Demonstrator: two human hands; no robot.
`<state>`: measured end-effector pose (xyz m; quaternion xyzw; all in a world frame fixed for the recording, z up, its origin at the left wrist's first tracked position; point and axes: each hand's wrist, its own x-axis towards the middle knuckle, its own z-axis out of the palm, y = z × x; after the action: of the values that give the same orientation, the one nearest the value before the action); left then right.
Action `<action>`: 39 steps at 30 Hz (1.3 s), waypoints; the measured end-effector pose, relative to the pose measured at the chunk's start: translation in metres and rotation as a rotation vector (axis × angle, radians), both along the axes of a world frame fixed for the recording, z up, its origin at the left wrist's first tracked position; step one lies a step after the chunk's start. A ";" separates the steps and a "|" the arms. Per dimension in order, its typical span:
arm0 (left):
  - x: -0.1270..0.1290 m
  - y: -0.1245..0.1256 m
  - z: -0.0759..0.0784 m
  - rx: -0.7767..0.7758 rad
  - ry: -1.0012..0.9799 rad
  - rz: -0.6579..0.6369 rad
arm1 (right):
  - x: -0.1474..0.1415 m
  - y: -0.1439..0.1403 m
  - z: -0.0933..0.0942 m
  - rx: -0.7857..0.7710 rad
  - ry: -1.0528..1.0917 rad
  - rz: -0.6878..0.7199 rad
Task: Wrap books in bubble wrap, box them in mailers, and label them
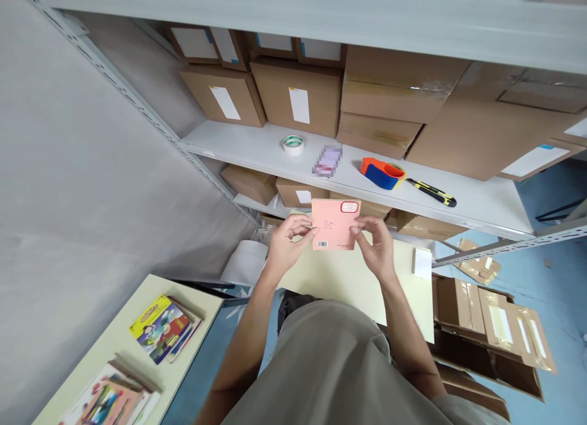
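Note:
A small pink book point(336, 232) is held up between my two hands, over a pale yellow table. It has a barcode at its lower left and a red-bordered label at its upper right, with a few lines of small print between. My left hand point(290, 240) pinches its left edge between thumb and fingers. On the opposite edge, my right hand point(376, 246) grips it the same way. Beyond the book, on the grey shelf point(257, 145), lie a roll of white tape point(293, 145), a blurred-out purple item point(328, 161), an orange and blue tape dispenser point(383, 173) and a yellow and black utility knife point(431, 192).
Cardboard boxes point(298, 98) fill the back of the shelf. A white block-like item point(421, 263) sits on the table point(321, 278)'s right. At lower left, a side table point(151, 290) bears two piles of books point(162, 328). Flattened and open cartons point(486, 327) stand at right.

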<state>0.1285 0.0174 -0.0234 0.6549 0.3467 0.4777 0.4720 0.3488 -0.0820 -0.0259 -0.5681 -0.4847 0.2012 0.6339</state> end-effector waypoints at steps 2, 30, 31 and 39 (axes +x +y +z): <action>-0.004 -0.002 0.003 -0.020 0.023 -0.031 | 0.002 -0.002 0.003 -0.039 0.025 0.020; -0.022 -0.001 -0.052 0.258 0.771 -0.098 | -0.021 0.010 -0.057 -0.326 -0.538 0.158; -0.022 -0.002 -0.059 0.255 0.795 -0.131 | -0.028 0.013 -0.065 -0.362 -0.563 0.198; -0.046 -0.009 -0.121 -0.036 0.534 0.294 | -0.056 0.040 -0.133 -0.621 0.166 0.168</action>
<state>0.0827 0.0079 -0.1447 0.6916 0.5581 0.3454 0.3015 0.2928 -0.0422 -0.1588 -0.6739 -0.3919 0.4365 0.4492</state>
